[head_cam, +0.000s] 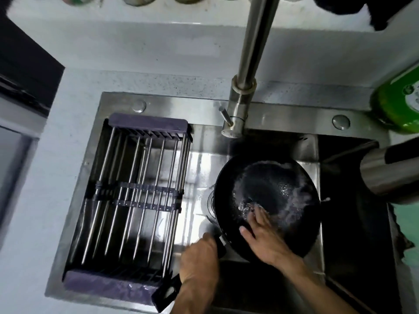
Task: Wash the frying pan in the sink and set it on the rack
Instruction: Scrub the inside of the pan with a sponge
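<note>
Nearest the camera, at the bottom edge of the stainless sink point(204, 109), the left hand point(199, 257) is curled tight round the black handle of the frying pan point(229, 200), whose free end juts out below the wrist over the sink's front rim. Just right of it, the right hand point(260, 234) lies inside the pan with its fingers straight and spread, the fingertips pressing the wet bottom where water and suds gather; it holds nothing that can be made out. The pan sits tilted in the middle of the basin, its dark inside streaked with foam along the right wall. To its left, a dish rack point(138, 196) of metal rods with purple end pieces spans the basin. Farther back, the steel faucet point(244, 87) rises from the rear ledge. At the right edge stand a green bottle point(399, 103) and a steel cylinder point(385, 173).
</note>
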Demonstrator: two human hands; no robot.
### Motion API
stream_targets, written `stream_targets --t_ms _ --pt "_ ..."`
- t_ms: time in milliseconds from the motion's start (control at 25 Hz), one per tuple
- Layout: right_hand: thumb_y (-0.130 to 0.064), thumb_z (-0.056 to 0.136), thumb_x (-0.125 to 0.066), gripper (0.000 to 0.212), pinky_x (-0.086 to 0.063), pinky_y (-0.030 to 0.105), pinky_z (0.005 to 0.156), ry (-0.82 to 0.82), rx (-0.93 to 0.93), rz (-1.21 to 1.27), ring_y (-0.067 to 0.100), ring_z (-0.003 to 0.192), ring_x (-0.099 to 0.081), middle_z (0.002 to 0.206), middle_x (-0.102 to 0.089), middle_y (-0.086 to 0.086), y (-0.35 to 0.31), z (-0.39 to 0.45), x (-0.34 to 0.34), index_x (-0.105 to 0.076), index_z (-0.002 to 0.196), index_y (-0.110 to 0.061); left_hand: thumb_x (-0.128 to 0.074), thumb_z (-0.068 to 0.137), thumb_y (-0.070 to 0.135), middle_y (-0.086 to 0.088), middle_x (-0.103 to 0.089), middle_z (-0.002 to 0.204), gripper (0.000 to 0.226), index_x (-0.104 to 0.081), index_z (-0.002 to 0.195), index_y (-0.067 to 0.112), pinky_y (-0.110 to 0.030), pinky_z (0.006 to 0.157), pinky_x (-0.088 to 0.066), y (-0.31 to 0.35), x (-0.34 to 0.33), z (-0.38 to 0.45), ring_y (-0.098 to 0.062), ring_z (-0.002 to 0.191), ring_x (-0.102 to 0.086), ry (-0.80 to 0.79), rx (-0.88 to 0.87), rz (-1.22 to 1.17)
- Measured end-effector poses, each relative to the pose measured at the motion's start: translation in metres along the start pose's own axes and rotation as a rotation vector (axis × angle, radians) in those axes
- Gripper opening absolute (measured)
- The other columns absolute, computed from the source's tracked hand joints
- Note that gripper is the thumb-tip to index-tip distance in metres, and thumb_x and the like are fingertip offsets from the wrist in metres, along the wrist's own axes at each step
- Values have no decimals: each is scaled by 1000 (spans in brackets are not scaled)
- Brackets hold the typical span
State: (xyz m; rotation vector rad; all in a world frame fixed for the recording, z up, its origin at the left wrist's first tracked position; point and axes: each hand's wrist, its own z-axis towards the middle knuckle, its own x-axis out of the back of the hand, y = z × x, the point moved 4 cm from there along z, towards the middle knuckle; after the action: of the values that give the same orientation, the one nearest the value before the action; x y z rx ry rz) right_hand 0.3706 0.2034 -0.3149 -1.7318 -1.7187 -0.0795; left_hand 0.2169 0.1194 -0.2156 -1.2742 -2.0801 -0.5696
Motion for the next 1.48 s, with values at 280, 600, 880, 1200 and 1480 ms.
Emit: stream_targets --t_ms 280,600,880,1200,1480 --pt "-66 98 -22 75 11 36 121 5 -50 66 17 149 26 159 33 -7 11 8 20 2 159 -29 -53 95 4 -6 -68 110 34 -47 128 9 -33 80 -56 -3 -4 5 -22 97 -68 -23 36 -21" --pt "-63 100 -24 70 12 39 122 -14 -144 84 19 148 28 160 33 -2 9 14 14 6 157 -34 -47 97 -3 -9 -65 120 35 -46 131 6 -36 89 -53 -1 7 4 -24 108 -65 13 -23 -2" --pt "-61 101 -22 68 11 37 122 54 -165 116 18 149 27 161 30 -4 11 14 27 2 158 -34 -49 96 -2 -10 -63 122 35 -46 130 6 -35 91 -51 -2 6 4 -24 109 -63 26 -27 -6" --pt "-66 97 -16 74 15 37 121 65 -101 80 17 146 30 161 29 -3 -11 22 22 6 158 -30 -42 99 3 -7 -64 123 33 -47 131 10 -35 91 -50 1 7 7 -23 112 -62 42 -66 7" --pt "-51 106 -24 58 10 46 123 61 -127 114 18 150 24 162 27 -10 0 10 12 -8 159 -34 -46 95 6 -4 -66 117 29 -53 122 15 -34 88 -51 0 5 5 -23 109 -64 49 -25 -14"
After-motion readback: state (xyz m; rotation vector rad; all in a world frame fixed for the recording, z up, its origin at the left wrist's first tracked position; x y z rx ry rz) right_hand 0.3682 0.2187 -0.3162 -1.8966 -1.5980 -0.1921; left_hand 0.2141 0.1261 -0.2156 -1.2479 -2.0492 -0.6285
